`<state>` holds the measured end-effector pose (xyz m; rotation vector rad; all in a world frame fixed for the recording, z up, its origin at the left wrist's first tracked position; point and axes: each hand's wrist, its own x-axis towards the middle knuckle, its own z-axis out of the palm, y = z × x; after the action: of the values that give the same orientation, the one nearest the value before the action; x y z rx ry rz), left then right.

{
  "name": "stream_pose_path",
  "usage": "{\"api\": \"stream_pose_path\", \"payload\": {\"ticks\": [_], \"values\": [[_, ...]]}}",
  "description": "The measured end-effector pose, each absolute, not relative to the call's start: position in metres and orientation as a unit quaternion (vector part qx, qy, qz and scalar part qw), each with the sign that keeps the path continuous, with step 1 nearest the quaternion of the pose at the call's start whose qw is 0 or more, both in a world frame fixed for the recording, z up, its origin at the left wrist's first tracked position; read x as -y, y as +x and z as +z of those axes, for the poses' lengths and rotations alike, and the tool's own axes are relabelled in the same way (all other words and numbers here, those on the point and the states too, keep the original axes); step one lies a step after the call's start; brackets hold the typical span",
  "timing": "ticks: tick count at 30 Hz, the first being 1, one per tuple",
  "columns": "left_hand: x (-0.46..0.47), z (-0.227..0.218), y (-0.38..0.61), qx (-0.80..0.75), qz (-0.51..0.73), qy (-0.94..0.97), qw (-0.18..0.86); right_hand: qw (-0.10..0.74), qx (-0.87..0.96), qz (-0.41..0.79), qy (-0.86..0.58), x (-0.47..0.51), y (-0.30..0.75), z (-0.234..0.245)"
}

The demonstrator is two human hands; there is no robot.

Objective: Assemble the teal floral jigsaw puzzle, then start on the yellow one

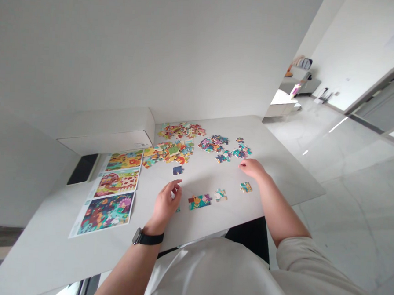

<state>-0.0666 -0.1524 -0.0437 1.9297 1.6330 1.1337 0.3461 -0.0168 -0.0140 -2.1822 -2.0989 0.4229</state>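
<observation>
My left hand [167, 201], a watch on its wrist, hovers over the table's near part with its index finger stretched out and the others loosely curled. Nothing shows in its grasp. A small puzzle piece [178, 209] peeks out beside it, and a dark blue puzzle piece [178, 170] lies beyond its fingertips. To its right are a joined strip of puzzle pieces [200, 202], a pale teal piece [220, 195] and another piece [246, 187]. My right hand [252, 168] is closed, fingertips together, just in front of a purple-teal puzzle cluster [242, 151]; anything inside its fingers is hidden.
Red-toned pieces [182, 130], yellow-green pieces [172, 151] and purple-blue pieces [213, 142] form separate piles. A picture sheet [109, 213] lies left, beside a dark phone-like object [82, 169]. A white box [112, 130] stands against the wall. The table [287, 183] ends at right.
</observation>
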Motion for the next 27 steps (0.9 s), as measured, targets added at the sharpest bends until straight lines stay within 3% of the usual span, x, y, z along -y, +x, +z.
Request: {"api": "stream_pose_path", "payload": {"ticks": [6,12,20,27], "values": [[0.153,-0.043,-0.067,-0.579,0.403,0.684,0.188,0.138,0.704,0.117,-0.687,-0.020,0.336,-0.015],[0.151,-0.047,-0.067,-0.574,0.399,0.687,0.197,0.109,0.727,0.075,-0.674,-0.060,0.312,-0.007],[0.152,-0.047,-0.068,-0.573,0.406,0.684,0.197,0.033,0.752,0.129,-0.646,-0.094,0.296,0.003],[0.152,-0.045,-0.067,-0.575,0.410,0.680,0.199,0.073,0.729,0.165,-0.660,-0.081,0.311,0.018]]}}
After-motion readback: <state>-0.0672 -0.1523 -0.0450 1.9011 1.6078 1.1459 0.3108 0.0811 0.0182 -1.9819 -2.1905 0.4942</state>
